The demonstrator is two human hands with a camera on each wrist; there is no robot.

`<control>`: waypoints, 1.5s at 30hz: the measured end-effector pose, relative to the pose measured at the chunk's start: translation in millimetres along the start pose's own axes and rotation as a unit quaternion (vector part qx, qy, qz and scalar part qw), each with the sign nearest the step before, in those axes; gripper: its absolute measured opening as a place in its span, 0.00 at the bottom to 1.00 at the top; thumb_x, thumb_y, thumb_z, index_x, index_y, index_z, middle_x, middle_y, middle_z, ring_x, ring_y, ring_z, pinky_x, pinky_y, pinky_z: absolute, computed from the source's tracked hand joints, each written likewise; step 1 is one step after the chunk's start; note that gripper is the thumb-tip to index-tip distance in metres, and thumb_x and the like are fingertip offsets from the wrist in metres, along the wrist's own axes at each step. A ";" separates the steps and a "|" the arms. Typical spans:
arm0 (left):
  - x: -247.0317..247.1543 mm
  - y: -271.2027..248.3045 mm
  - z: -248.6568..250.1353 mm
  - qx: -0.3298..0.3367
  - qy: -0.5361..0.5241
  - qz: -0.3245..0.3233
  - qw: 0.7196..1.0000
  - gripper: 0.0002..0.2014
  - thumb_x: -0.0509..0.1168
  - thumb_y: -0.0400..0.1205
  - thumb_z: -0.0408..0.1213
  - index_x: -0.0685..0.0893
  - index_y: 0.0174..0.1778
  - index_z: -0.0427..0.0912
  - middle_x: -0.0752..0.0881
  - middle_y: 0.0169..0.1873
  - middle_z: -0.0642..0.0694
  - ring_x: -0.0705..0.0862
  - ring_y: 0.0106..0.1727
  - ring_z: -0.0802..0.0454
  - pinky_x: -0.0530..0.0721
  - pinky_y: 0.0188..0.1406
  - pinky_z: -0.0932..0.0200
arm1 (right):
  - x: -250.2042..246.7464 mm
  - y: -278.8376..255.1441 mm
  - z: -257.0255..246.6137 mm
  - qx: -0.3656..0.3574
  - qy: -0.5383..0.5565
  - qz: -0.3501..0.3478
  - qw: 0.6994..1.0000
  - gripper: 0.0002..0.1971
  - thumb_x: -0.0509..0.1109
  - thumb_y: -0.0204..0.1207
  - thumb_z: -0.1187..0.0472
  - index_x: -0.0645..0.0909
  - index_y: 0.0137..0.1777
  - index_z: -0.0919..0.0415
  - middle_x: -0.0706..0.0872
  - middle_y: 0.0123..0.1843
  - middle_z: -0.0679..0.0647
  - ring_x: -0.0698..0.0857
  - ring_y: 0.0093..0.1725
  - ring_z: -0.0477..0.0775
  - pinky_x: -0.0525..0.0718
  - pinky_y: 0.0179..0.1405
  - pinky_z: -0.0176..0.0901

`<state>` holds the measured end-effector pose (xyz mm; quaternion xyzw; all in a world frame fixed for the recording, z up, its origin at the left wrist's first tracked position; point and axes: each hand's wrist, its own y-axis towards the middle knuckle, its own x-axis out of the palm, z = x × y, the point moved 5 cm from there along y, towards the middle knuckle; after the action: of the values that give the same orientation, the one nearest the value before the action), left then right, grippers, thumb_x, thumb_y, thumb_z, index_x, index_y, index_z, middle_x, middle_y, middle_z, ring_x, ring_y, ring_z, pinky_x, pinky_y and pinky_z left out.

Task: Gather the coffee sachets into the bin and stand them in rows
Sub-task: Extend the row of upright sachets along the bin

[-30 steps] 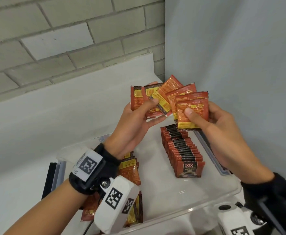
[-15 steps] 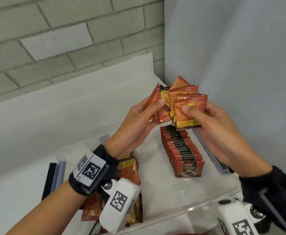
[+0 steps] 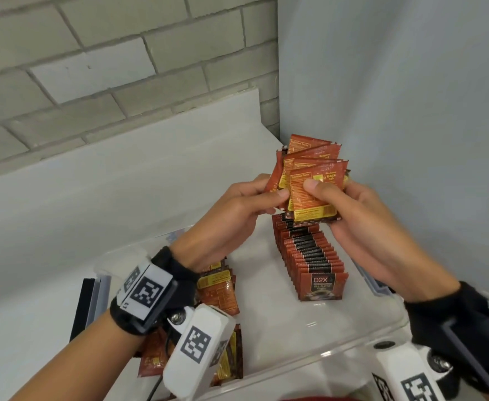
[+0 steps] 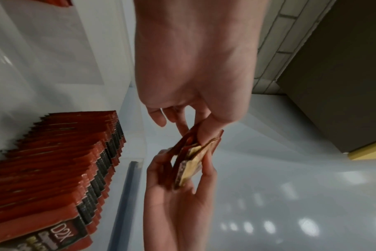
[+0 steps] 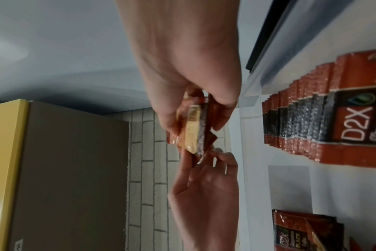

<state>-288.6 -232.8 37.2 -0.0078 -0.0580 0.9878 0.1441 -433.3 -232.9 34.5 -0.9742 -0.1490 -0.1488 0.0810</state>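
sachets (image 3: 312, 180) upright, pinched by left hand (image 3: 231, 215), right hand (image 3: 362, 224)

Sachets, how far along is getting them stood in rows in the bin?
Partly done. One row already stands along the right side of the bin. In hand: the left hand and right hand both pinch a bunch above that row, not yet squared up. Left: a loose pile lying flat at the bin's left side, partly hidden by the left wrist.
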 end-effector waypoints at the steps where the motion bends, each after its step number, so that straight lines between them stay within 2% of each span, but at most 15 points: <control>1: 1.6 -0.8 0.8 -0.002 0.004 -0.008 1.000 0.13 0.65 0.81 0.40 0.85 0.60 0.41 0.84 0.56 0.46 0.83 0.54 0.60 0.75 0.60 0.60 | 0.4 -0.4 1.2 0.001 -0.001 -0.004 1.000 0.20 0.69 0.75 0.55 0.80 0.66 0.59 0.90 0.58 0.53 0.88 0.58 0.51 0.82 0.57 0.43; 3: 3.2 -1.6 0.7 -0.006 0.027 -0.021 0.999 0.13 0.65 0.81 0.41 0.85 0.60 0.43 0.81 0.59 0.45 0.82 0.55 0.63 0.75 0.57 0.65 | 0.8 -1.1 1.7 0.001 0.002 -0.005 1.000 0.20 0.68 0.76 0.55 0.80 0.66 0.60 0.90 0.57 0.54 0.89 0.58 0.52 0.83 0.57 0.43; 5: 3.0 -2.1 2.4 -0.001 0.074 -0.040 0.996 0.17 0.66 0.79 0.43 0.84 0.64 0.49 0.79 0.65 0.46 0.80 0.63 0.62 0.75 0.64 0.62 | 1.4 -1.4 -0.3 -0.005 0.005 -0.006 1.000 0.18 0.68 0.77 0.56 0.80 0.65 0.60 0.91 0.56 0.54 0.89 0.56 0.51 0.86 0.52 0.40; 8: 2.6 -2.2 10.6 0.035 0.194 -0.054 0.979 0.43 0.71 0.73 0.49 0.57 0.82 0.62 0.71 0.70 0.53 0.73 0.70 0.60 0.73 0.73 0.56 | 0.3 -1.8 -3.3 -0.013 0.000 0.004 1.000 0.12 0.67 0.79 0.60 0.81 0.62 0.60 0.92 0.52 0.54 0.90 0.52 0.51 0.88 0.49 0.37; 11: 9.0 -6.0 29.1 0.110 0.336 -0.022 0.935 0.64 0.79 0.66 0.55 0.31 0.81 0.59 0.60 0.75 0.54 0.61 0.76 0.61 0.65 0.74 0.66 | -0.5 -2.1 -2.5 -0.022 -0.048 0.019 0.998 0.11 0.67 0.80 0.60 0.80 0.61 0.57 0.92 0.51 0.53 0.91 0.51 0.51 0.88 0.50 0.40; 15: 30.0 -5.2 34.0 0.182 0.488 -0.038 0.853 0.70 0.81 0.64 0.56 0.24 0.77 0.54 0.45 0.84 0.49 0.46 0.83 0.55 0.53 0.82 0.54 | -0.2 -3.2 -0.1 -0.045 -0.133 0.062 0.988 0.15 0.73 0.76 0.58 0.76 0.61 0.58 0.91 0.48 0.54 0.91 0.45 0.47 0.88 0.42 0.40; 17: 37.4 -0.4 27.1 0.184 0.507 -0.045 0.841 0.70 0.82 0.64 0.53 0.25 0.77 0.51 0.47 0.84 0.46 0.49 0.83 0.53 0.54 0.83 0.52 | 0.9 -3.6 2.5 -0.051 -0.181 0.083 0.979 0.17 0.75 0.74 0.56 0.74 0.58 0.57 0.89 0.46 0.52 0.90 0.44 0.47 0.89 0.47 0.50; 20: 37.2 7.8 13.3 0.164 0.449 -0.040 0.877 0.66 0.82 0.67 0.42 0.29 0.79 0.51 0.62 0.77 0.44 0.63 0.75 0.53 0.64 0.76 0.62 | 2.6 -4.8 6.8 -0.045 -0.219 0.092 0.970 0.17 0.75 0.73 0.55 0.70 0.54 0.57 0.87 0.41 0.51 0.89 0.42 0.50 0.87 0.50 0.62; 24: 25.6 12.3 1.9 0.157 0.379 -0.041 0.911 0.57 0.81 0.69 0.37 0.46 0.84 0.47 0.69 0.72 0.49 0.70 0.69 0.61 0.65 0.66 0.80 | 4.4 -9.7 9.2 -0.031 -0.222 0.050 0.973 0.20 0.76 0.72 0.54 0.65 0.52 0.53 0.87 0.46 0.53 0.89 0.45 0.49 0.87 0.53 0.58; 28: 21.3 10.7 -0.2 0.180 0.313 -0.057 0.931 0.48 0.81 0.68 0.37 0.58 0.78 0.50 0.76 0.64 0.51 0.81 0.60 0.59 0.81 0.57 0.65 | 5.5 -11.9 18.9 0.031 -0.139 -0.041 0.989 0.30 0.81 0.62 0.42 0.67 0.55 0.50 0.85 0.57 0.61 0.88 0.57 0.53 0.85 0.62 0.58; 31: 26.4 8.8 -0.3 0.209 0.290 -0.075 0.931 0.48 0.83 0.65 0.37 0.59 0.76 0.48 0.76 0.69 0.51 0.79 0.68 0.58 0.79 0.67 0.56 | 6.2 -9.7 24.6 0.055 -0.006 -0.080 0.995 0.34 0.82 0.56 0.39 0.74 0.59 0.47 0.82 0.65 0.64 0.85 0.64 0.58 0.85 0.61 0.57; 34: 31.0 7.8 0.4 0.241 0.267 -0.095 0.928 0.51 0.84 0.63 0.33 0.57 0.75 0.45 0.72 0.75 0.45 0.73 0.75 0.57 0.77 0.71 0.51 | 5.8 -10.8 21.6 0.050 0.052 -0.083 0.994 0.36 0.81 0.57 0.42 0.74 0.64 0.53 0.86 0.62 0.60 0.88 0.60 0.56 0.87 0.51 0.45; 39: 32.9 7.8 -0.5 0.289 0.269 -0.102 0.913 0.54 0.84 0.62 0.31 0.53 0.75 0.47 0.67 0.75 0.37 0.71 0.76 0.45 0.76 0.72 0.46 | 2.2 -11.0 20.4 0.055 0.050 -0.049 0.996 0.34 0.81 0.63 0.49 0.71 0.66 0.57 0.89 0.56 0.58 0.90 0.54 0.57 0.89 0.47 0.45; 42: 37.2 5.8 2.3 0.328 0.291 -0.101 0.893 0.47 0.84 0.65 0.34 0.60 0.73 0.49 0.69 0.71 0.29 0.72 0.74 0.37 0.75 0.70 0.38 | 1.3 -10.9 20.5 0.044 0.041 -0.031 0.998 0.32 0.80 0.64 0.51 0.68 0.64 0.54 0.90 0.51 0.53 0.91 0.52 0.55 0.89 0.44 0.45; 45: 38.7 4.2 3.8 0.334 0.304 -0.115 0.885 0.36 0.79 0.70 0.37 0.68 0.70 0.46 0.72 0.67 0.32 0.73 0.72 0.41 0.76 0.69 0.42 | 2.0 -11.1 19.3 0.037 0.048 -0.032 0.998 0.36 0.78 0.62 0.52 0.67 0.69 0.54 0.87 0.54 0.55 0.91 0.52 0.54 0.89 0.45 0.45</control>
<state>-327.0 -226.2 40.5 -0.2521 0.3210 0.8746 0.2616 -429.8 -218.0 18.2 -0.9572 -0.1811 -0.1919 0.1190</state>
